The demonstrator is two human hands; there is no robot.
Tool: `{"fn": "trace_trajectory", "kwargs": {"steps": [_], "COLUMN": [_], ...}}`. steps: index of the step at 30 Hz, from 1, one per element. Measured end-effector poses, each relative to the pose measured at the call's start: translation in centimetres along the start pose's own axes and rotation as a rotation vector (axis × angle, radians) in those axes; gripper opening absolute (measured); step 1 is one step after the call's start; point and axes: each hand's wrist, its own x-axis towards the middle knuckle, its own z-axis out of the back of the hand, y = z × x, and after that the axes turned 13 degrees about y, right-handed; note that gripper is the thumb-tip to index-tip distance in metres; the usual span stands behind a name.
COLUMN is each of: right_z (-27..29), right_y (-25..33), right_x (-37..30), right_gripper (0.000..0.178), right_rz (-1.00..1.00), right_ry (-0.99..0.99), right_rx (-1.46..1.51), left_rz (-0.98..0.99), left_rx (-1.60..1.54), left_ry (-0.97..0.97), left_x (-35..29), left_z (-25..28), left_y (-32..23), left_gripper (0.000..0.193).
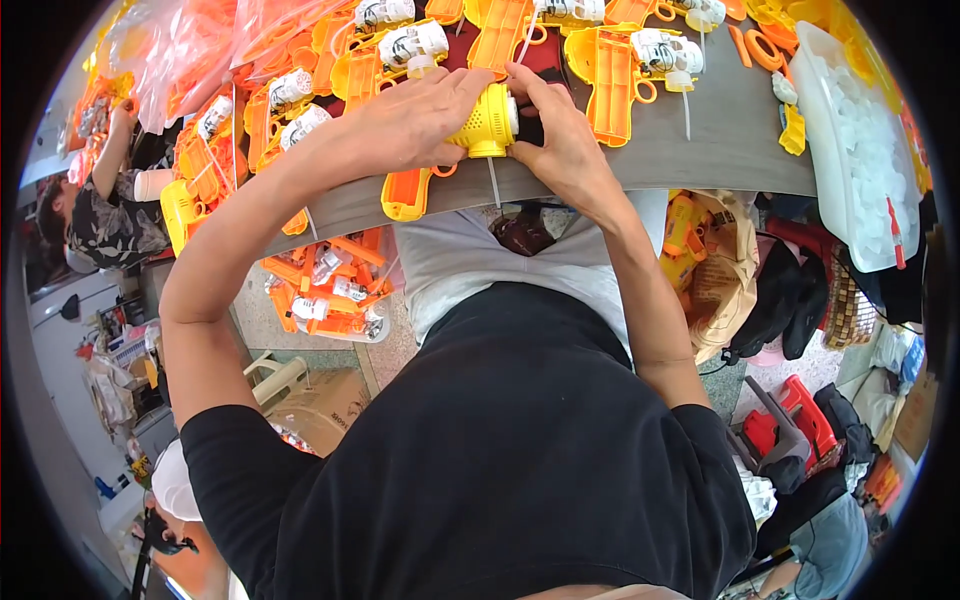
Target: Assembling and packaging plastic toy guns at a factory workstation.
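Near the table's front edge, my left hand (425, 118) and my right hand (565, 140) close round a yellow perforated cylinder (488, 125) from both sides. A white part shows at its right end, and a thin pale strip hangs below it. Just under my left hand, an orange grip (405, 195) with a ring trigger juts over the table edge; my hand hides how it joins the cylinder. Beyond, several orange and yellow toy gun halves (608, 95) lie in rows, carrying white printed cylinders (414, 45) with pale strips.
On the dark grey table (740, 130), a clear bin (835, 150) of translucent pieces stands at right. Below the table are a tub of orange parts (335, 290) at left and a paper bag (725, 270) of yellow parts at right. Another person (115, 215) sits at far left.
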Motion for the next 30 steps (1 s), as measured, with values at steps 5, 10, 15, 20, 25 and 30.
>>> {"fn": "trace_trajectory", "kwargs": {"steps": [5,10,15,20,25,30], "right_z": [0.1,0.3,0.1,0.1,0.2,1.3], "right_y": [0.3,0.4,0.6,0.7,0.7,0.0], "right_x": [0.0,0.1,0.0,0.2,0.2,-0.5], "right_gripper": [0.082,0.080,0.081,0.081,0.080,0.081], "right_rz": [-0.011,-0.014,-0.027,-0.047,-0.049,0.089], "right_ry": [-0.010,-0.014,-0.009,-0.005,-0.018,0.109], "right_rx": [0.021,0.009,0.002,-0.011,-0.016,0.191], "left_rz": [0.137,0.179,0.105,0.096,0.032,0.119], "left_rx": [-0.101,-0.059,0.065,0.053,0.053,0.083], "left_ry": [0.131,0.176,0.120,0.163,0.067,-0.045], "left_x": [0.7,0.9,0.6,1.1,1.2,0.6], "left_z": [1.8,1.7,0.5,0.8,0.1,-0.2], "left_y": [-0.7,-0.7,-1.0,-0.7,0.1,-2.0], "left_gripper": [0.059,0.059,0.060,0.062,0.068,0.069]}}
